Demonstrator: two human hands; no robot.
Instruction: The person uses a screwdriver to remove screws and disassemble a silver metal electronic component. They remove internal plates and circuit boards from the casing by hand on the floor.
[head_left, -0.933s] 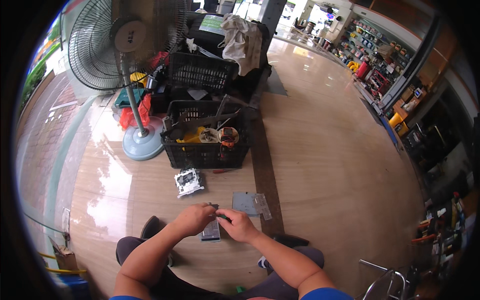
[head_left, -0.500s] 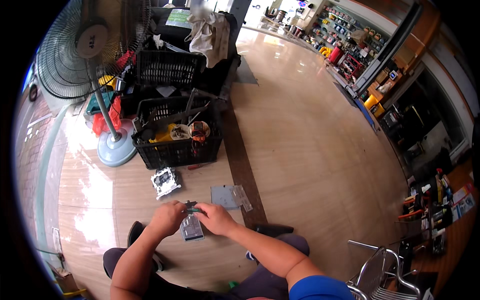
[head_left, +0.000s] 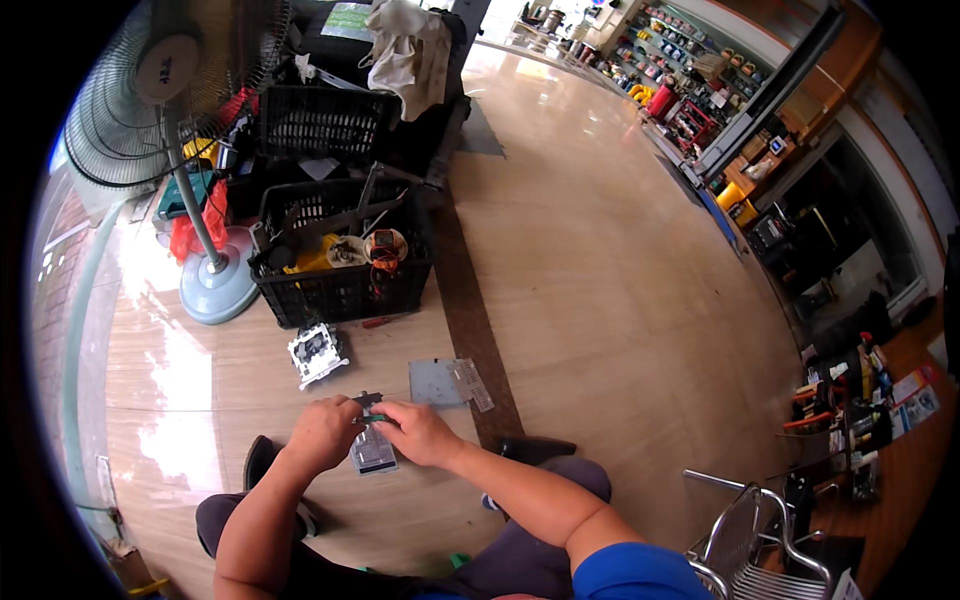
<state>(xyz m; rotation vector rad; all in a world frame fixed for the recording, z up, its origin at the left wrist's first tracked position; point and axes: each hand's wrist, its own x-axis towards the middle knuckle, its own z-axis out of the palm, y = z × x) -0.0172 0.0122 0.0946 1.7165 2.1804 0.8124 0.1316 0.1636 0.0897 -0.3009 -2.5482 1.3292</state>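
Observation:
My left hand [head_left: 322, 434] and my right hand [head_left: 422, 432] meet low in front of me, fingers closed from both sides on a small thin green piece [head_left: 374, 418]. It looks like a circuit board seen nearly edge-on; the fingertips hide its ends. Just beyond it, by the left fingertips, shows a small dark part [head_left: 368, 398]; whether it is joined to the green piece I cannot tell. Below the hands lies a clear and grey flat rectangular case [head_left: 375, 458]. Farther off on the floor sits a white frame with black mechanical parts [head_left: 318, 355].
A grey flat panel [head_left: 434, 386] and a slotted strip [head_left: 473, 385] lie beyond my right hand. A black crate [head_left: 345, 300] holds tools and an orange meter [head_left: 384, 246], with a red-handled tool [head_left: 375, 322] before it. A standing fan [head_left: 220, 288] is left, a metal chair [head_left: 745, 540] right.
The whole view has shifted slightly, so everything sits a little farther left and higher. Both hands still grip the green piece, which has tilted a little between the fingers.

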